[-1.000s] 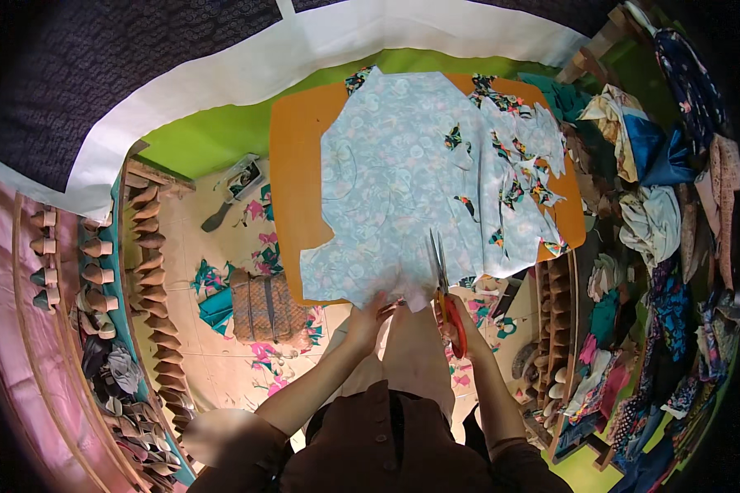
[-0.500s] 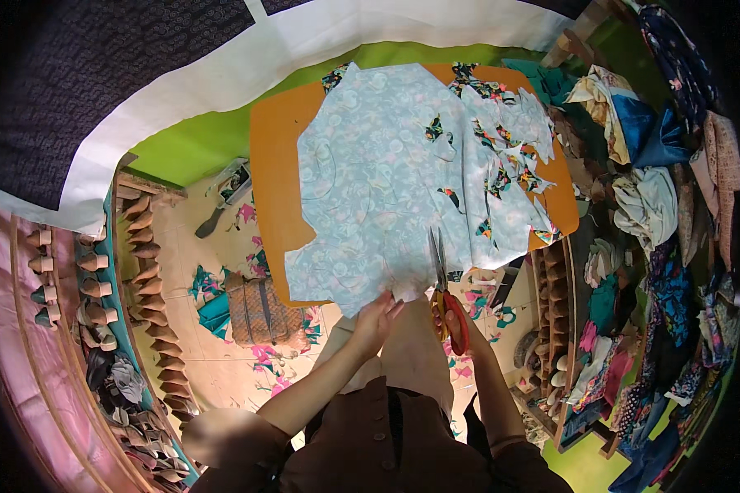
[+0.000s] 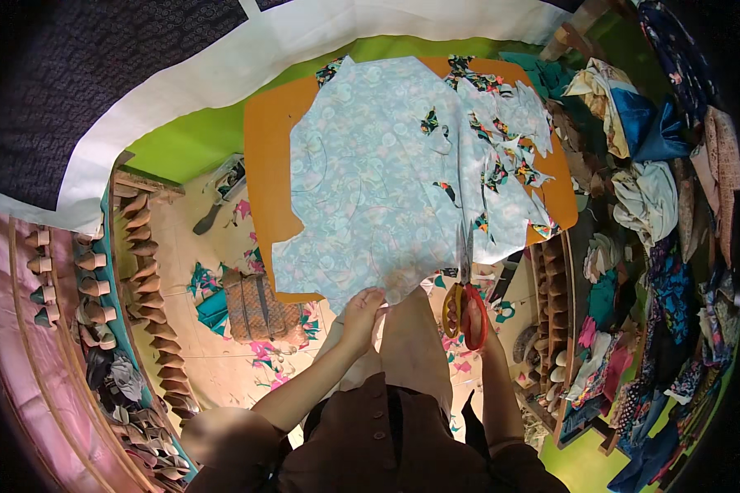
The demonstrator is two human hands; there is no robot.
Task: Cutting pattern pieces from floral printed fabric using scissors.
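While the left grip (image 3: 362, 319) pinches its near edge, pale fabric (image 3: 366, 181) extends ahead, scissors (image 3: 464, 275) clasped in right grip (image 3: 476, 319).

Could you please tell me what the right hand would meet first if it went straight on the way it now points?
The right hand, scissors leading, would likely meet the pale floral fabric first: the blades overlap its near edge in view, though depth is unclear.
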